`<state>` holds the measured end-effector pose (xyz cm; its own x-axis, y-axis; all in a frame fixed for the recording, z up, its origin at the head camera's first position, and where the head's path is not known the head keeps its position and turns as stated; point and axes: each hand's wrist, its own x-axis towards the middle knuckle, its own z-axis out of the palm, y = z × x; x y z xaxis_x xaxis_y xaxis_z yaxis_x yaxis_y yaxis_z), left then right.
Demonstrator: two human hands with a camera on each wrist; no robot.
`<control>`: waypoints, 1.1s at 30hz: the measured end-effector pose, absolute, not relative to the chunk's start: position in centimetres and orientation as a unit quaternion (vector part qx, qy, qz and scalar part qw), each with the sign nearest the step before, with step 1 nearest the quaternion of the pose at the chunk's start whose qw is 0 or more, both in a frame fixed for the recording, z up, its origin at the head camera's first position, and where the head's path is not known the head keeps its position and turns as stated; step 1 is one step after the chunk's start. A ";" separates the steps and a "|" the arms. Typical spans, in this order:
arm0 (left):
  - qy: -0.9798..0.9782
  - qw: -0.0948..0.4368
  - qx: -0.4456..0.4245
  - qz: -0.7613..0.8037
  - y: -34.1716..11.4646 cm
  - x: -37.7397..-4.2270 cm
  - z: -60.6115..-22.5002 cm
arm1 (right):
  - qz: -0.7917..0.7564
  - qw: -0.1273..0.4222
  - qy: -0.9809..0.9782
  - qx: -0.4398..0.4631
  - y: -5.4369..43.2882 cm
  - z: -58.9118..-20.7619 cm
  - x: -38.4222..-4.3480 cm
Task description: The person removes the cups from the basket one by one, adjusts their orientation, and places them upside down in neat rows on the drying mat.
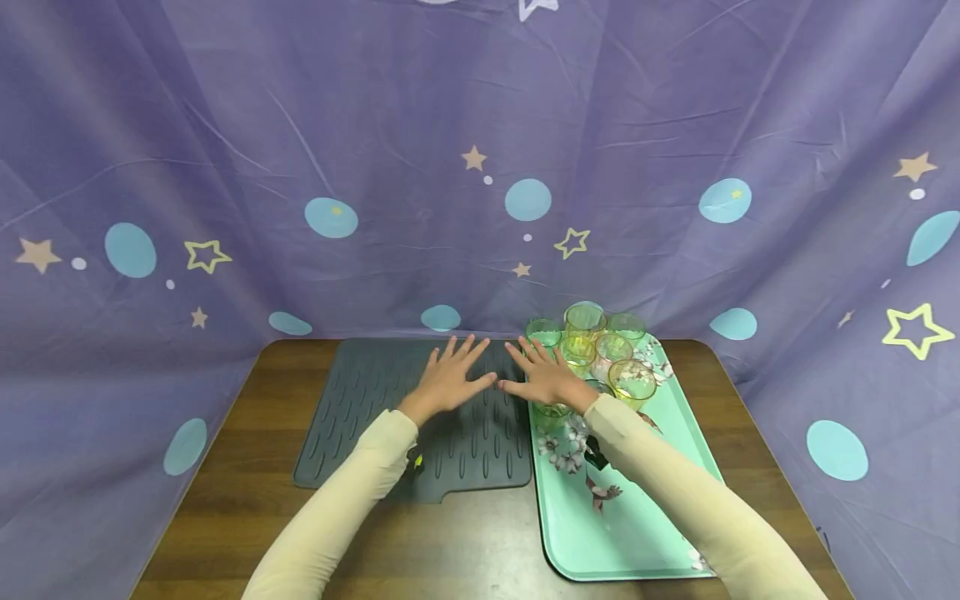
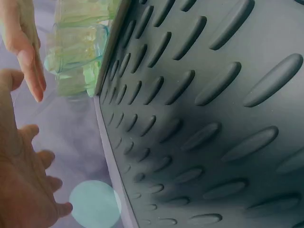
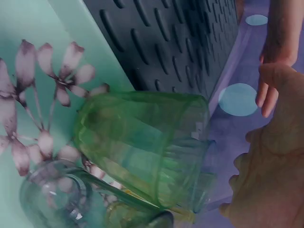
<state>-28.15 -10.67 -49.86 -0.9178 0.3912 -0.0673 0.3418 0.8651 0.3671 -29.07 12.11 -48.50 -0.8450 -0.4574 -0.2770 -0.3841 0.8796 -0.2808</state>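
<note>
My left hand hovers over the dark grey ridged drying mat, fingers spread and holding nothing. Beside it, my right hand is stretched out with spread fingers over the left edge of the mint-green tray. The two thumbs point at each other, close together. Several clear tinted glasses stand at the tray's far end, partly behind the right hand. Among them are an amber glass and a yellow glass. In the right wrist view, a green glass stands below the right palm, next to a greyish clear glass.
Both lie on a brown wooden table, the mat left and the tray right. The tray bears a printed flower pattern. Behind and beside the table hangs a purple curtain with stars and blue dots.
</note>
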 end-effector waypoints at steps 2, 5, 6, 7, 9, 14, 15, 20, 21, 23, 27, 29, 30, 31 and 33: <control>0.965 0.072 0.174 0.184 -11.0 -28.5 -50.1 | -0.116 0.180 0.951 -0.221 12.2 -47.8 -29.1; 0.967 0.070 0.143 0.199 -11.7 -28.9 -50.4 | -0.129 0.189 0.947 -0.224 12.7 -46.9 -29.4; 0.967 0.070 0.131 0.205 -12.0 -29.0 -50.4 | -0.134 0.193 0.946 -0.224 12.9 -46.5 -29.6; 0.967 0.069 0.122 0.213 -12.4 -29.2 -50.4 | -0.139 0.195 0.945 -0.224 13.2 -46.1 -29.8; 0.965 0.070 0.100 0.230 -13.2 -29.3 -50.4 | -0.154 0.202 0.941 -0.225 13.7 -45.3 -30.1; 0.962 0.070 0.048 0.260 -15.9 -29.6 -50.4 | -0.210 0.211 0.927 -0.226 15.2 -43.1 -31.1; 0.962 0.069 0.040 0.262 -16.6 -29.6 -50.5 | -0.223 0.211 0.925 -0.225 15.5 -42.7 -31.3; 0.960 0.062 -0.005 0.275 -20.0 -29.5 -50.9 | -0.284 0.196 0.912 -0.223 17.2 -41.3 -32.2; 0.959 0.061 -0.014 0.276 -20.7 -29.5 -51.0 | -0.296 0.192 0.909 -0.222 17.6 -41.0 -32.3; 0.959 0.058 -0.033 0.277 -22.0 -29.4 -51.1 | -0.323 0.188 0.900 -0.223 18.4 -40.5 -32.5; 0.958 0.058 -0.067 0.274 -24.4 -29.0 -51.3 | -0.371 0.189 0.885 -0.207 20.6 -39.8 -32.4; 0.957 0.060 -0.083 0.273 -25.6 -28.7 -51.4 | -0.390 0.186 0.880 -0.197 21.9 -39.5 -32.3; 0.956 0.061 -0.090 0.273 -26.1 -28.6 -51.4 | -0.398 0.183 0.879 -0.190 22.6 -39.4 -32.2; 0.954 0.063 -0.096 0.276 -26.7 -28.4 -51.5 | -0.406 0.179 0.877 -0.182 23.3 -39.4 -32.1; 0.951 0.069 -0.107 0.282 -27.8 -28.1 -51.6 | -0.416 0.168 0.877 -0.174 24.7 -39.1 -31.7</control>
<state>-28.06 -27.75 -51.62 -0.9677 -0.1648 -0.1908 -0.2422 0.8175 0.5225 -31.71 24.74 -39.12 -0.8825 -0.4456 -0.1504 -0.1655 0.5936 -0.7875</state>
